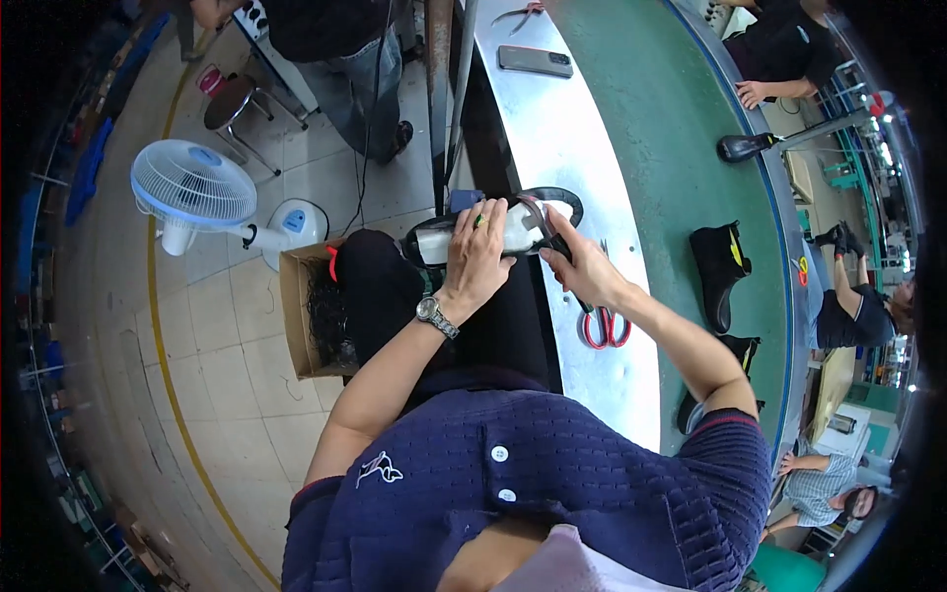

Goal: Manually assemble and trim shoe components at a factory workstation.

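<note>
A shoe with a black rim and a white upper or covering (431, 244) lies across my lap at the bench edge. My left hand (479, 249) rests over its middle, the fingers curled around it and a ring on one finger. At its right end, my right hand (584, 266) is closed around something dark and slim, whose kind I cannot make out. The dark thing touches or nearly touches the shoe. Red-handled scissors (606, 328) lie on the metal bench (621, 385) just below my right hand.
A grey phone (535, 61) and snips (523, 13) lie farther up the bench. Black boots (720, 276) stand on the green belt (671, 178) at right. A cardboard box of dark scraps (301, 321), a fan (194, 185) and a stool (229, 104) are left. Several people work nearby.
</note>
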{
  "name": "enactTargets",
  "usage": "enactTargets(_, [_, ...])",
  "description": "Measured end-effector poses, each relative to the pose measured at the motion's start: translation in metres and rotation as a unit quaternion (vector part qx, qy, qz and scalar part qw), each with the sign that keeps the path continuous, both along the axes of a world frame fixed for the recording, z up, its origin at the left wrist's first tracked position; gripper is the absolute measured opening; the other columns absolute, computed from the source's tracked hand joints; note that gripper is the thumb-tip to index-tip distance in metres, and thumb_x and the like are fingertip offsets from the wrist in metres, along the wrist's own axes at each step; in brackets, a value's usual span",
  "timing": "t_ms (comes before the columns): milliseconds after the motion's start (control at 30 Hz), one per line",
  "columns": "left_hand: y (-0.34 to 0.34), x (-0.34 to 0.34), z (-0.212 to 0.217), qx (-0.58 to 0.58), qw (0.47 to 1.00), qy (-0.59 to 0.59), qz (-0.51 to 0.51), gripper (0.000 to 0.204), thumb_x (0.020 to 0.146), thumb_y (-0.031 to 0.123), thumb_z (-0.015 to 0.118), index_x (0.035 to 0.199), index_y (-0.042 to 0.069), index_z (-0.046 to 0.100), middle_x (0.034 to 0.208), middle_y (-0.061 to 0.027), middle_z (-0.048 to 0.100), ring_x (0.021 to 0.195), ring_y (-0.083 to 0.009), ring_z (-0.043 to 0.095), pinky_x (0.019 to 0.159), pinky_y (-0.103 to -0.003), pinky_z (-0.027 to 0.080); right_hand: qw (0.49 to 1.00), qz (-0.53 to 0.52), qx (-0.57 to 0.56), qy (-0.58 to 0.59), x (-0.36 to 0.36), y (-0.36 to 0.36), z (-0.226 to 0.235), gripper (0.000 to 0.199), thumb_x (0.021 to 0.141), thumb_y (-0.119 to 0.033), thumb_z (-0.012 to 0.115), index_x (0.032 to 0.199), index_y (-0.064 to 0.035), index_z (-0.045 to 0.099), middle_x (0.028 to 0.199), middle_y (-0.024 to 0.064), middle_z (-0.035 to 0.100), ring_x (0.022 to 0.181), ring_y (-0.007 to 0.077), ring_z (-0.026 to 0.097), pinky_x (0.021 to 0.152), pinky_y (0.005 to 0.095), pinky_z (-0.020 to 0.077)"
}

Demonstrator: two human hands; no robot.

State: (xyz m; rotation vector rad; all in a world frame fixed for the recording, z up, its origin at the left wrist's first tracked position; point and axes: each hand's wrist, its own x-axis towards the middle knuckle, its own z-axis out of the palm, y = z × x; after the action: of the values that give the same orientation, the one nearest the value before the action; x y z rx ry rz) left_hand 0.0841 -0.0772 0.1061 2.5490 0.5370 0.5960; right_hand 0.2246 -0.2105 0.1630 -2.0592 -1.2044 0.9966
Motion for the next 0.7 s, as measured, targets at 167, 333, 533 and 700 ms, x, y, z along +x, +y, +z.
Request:
enactTargets(167, [0.0, -0.007, -0.004, 0.028, 0.999, -0.014, -0.017, 0.08, 0.064, 0.012, 0.081, 0.133, -0.005, 0.044, 0.13, -0.0203, 0.052, 0.123, -0.0344, 0.048, 0.108, -0.042, 0.035, 0.998, 0.001, 0.031, -0.051, 0.0, -0.005, -0.004, 0.061, 0.093, -0.015, 0.055, 0.145, -0.0068, 0.025, 0.084, 0.0287, 0.064, 0.076, 0.0479, 0.061, 0.068, 0.051, 0.0477])
enactTargets(333, [0.006, -0.01, -0.018, 0.105, 0.994, -0.015, -0.033, 0.076, 0.07, 0.017, 0.078, 0.134, -0.005, 0.044, 0.131, -0.0227, 0.051, 0.124, -0.0376, 0.047, 0.108, -0.044, 0.033, 0.919, 0.203, -0.104, -0.322, 0.028, 0.016, 0.042, 0.059, 0.092, -0.016, 0.057, 0.145, -0.0093, 0.031, 0.066, 0.0191, 0.062, 0.059, 0.0361, 0.062, 0.058, 0.0463, 0.0479])
enactTargets(533, [0.005, -0.004, -0.018, 0.152, 0.987, -0.017, -0.046, 0.069, 0.077, 0.02, 0.071, 0.134, -0.008, 0.043, 0.134, -0.0272, 0.047, 0.123, -0.0417, 0.046, 0.107, -0.047, 0.034, 0.972, 0.003, 0.012, -0.236, 0.012, 0.027, 0.019, 0.067, 0.089, -0.018, 0.06, 0.147, -0.0172, 0.025, 0.072, 0.0231, 0.063, 0.068, 0.0432, 0.063, 0.061, 0.0508, 0.0472])
enactTargets(700, [0.006, -0.01, -0.026, 0.15, 0.988, -0.018, -0.03, 0.069, 0.076, 0.019, 0.072, 0.132, -0.009, 0.044, 0.135, -0.0273, 0.046, 0.125, -0.0417, 0.045, 0.107, -0.047, 0.034, 0.989, 0.045, -0.031, -0.136, 0.014, 0.037, 0.034, 0.059, 0.09, -0.021, 0.06, 0.143, -0.014, 0.035, 0.06, 0.0153, 0.062, 0.059, 0.0342, 0.065, 0.059, 0.0421, 0.0496])
